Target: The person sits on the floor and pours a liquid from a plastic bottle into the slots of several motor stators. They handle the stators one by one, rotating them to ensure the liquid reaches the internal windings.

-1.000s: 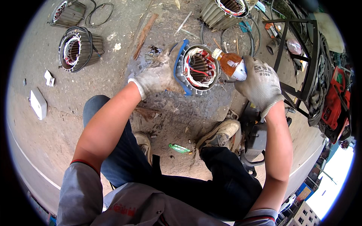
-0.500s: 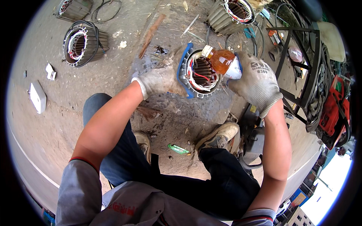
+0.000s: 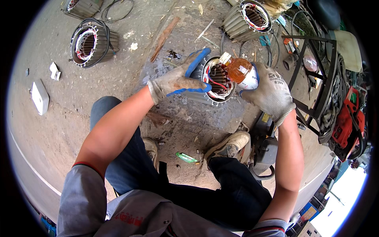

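A motor stator (image 3: pixel 218 81) lies on the ground in front of me, its open end facing me, with white-bound windings and red and blue wires inside. My left hand (image 3: pixel 179 77), in a grey glove with blue-coated fingers, spans its left side, thumb and fingers spread wide apart. The thumb tip overlaps the rim; whether it presses there I cannot tell. In my gloved right hand (image 3: pixel 270 89) is a clear plastic bottle (image 3: pixel 239 70) of amber liquid with a white label. It is tilted, its pale cap end over the stator's upper right rim.
More stators stand at the far left (image 3: pixel 85 45) and far right (image 3: pixel 246 17), with black cables around them. A black metal frame (image 3: pixel 312 75) and a red machine (image 3: pixel 349 118) are on the right. A green wrapper (image 3: pixel 186 157) lies between my shoes.
My left hand has loosened from the stator's side, its thumb and fingers spreading apart. My right hand keeps the tilted bottle over the rim. The whole view has shifted slightly.
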Demonstrator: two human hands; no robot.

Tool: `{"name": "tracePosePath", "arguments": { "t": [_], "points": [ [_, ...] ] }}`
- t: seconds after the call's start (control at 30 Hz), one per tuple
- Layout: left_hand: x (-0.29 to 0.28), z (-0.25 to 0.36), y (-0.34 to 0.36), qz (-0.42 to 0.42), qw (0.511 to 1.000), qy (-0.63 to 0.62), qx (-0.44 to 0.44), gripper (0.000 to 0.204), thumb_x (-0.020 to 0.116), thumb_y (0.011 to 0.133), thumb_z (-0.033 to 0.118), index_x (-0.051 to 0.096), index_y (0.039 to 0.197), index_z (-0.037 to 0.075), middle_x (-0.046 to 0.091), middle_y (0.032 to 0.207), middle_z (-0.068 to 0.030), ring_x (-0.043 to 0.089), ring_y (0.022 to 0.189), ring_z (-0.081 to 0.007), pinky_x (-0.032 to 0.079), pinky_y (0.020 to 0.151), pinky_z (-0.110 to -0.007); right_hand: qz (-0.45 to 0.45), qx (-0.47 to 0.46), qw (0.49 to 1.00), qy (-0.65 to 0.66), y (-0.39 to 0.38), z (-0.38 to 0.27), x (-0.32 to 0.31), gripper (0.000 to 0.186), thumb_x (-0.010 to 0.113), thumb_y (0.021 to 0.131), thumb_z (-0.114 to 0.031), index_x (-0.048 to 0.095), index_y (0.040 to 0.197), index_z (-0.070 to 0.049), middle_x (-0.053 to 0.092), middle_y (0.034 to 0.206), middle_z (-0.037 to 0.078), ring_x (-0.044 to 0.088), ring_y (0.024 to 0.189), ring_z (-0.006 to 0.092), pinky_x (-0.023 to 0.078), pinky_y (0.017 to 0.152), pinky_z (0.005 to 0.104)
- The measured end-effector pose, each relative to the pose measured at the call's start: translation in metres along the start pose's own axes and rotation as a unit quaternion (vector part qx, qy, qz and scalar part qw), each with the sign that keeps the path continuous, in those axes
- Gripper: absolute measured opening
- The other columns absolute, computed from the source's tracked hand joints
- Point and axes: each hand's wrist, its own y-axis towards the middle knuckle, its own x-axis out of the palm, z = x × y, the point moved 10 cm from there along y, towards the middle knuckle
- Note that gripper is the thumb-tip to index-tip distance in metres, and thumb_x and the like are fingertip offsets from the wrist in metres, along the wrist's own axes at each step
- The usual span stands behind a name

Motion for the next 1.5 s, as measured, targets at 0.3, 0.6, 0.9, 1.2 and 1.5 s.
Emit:
{"name": "tracePosePath", "arguments": {
  "t": [0.3,0.6,0.9,1.2,1.5],
  "points": [
    [0.004,0.037,0.011,0.001,0.959,0.282,0.013,0.103,0.096,0.070,0.022,0.046,0.160,0.009,0.048,0.160,-0.0144,0.041,0.150,-0.0239,0.034,0.126,-0.041,0.000,0.038,0.989,0.143,-0.006,0.025,0.001,0.074,0.084,0.065,-0.025,0.063,0.131,0.003,0.073,0.107,0.028,0.073,0.103,0.0418,0.057,0.092,0.0459],
    [-0.010,0.040,0.036,0.008,0.973,0.226,-0.051,0.090,0.095,0.069,0.047,0.064,0.145,0.010,0.064,0.142,-0.0201,0.067,0.124,-0.0330,0.052,0.107,-0.044,0.032,0.076,0.963,0.258,-0.049,0.058,-0.003,0.067,0.085,0.069,-0.021,0.065,0.129,0.000,0.073,0.112,0.020,0.072,0.099,0.0338,0.055,0.093,0.0407],
    [0.012,0.053,0.069,-0.035,0.930,0.353,-0.097,0.075,0.093,0.074,0.038,0.069,0.139,0.011,0.073,0.126,-0.0202,0.071,0.113,-0.0264,0.056,0.101,-0.039,-0.010,0.053,0.954,0.295,-0.096,0.073,0.000,0.079,0.092,0.063,-0.019,0.062,0.134,0.000,0.073,0.118,0.015,0.068,0.107,0.0254,0.052,0.102,0.0408],
    [0.031,0.041,0.109,-0.114,0.891,0.408,-0.161,0.049,0.080,0.086,0.054,0.079,0.109,0.011,0.077,0.090,-0.0115,0.072,0.082,-0.0240,0.056,0.081,-0.037,-0.021,0.040,0.965,0.260,-0.097,0.032,-0.001,0.082,0.092,0.068,-0.021,0.058,0.140,-0.002,0.072,0.121,0.019,0.071,0.112,0.0318,0.054,0.099,0.0421],
    [0.043,0.045,0.128,-0.186,0.876,0.430,-0.119,0.055,0.088,0.074,0.054,0.081,0.102,0.007,0.079,0.088,-0.0124,0.072,0.077,-0.0195,0.057,0.074,-0.037,-0.003,-0.009,0.983,0.181,-0.066,-0.001,-0.009,0.076,0.087,0.066,-0.020,0.062,0.135,-0.004,0.070,0.120,0.024,0.068,0.112,0.0440,0.054,0.097,0.0470]
  ]
}}
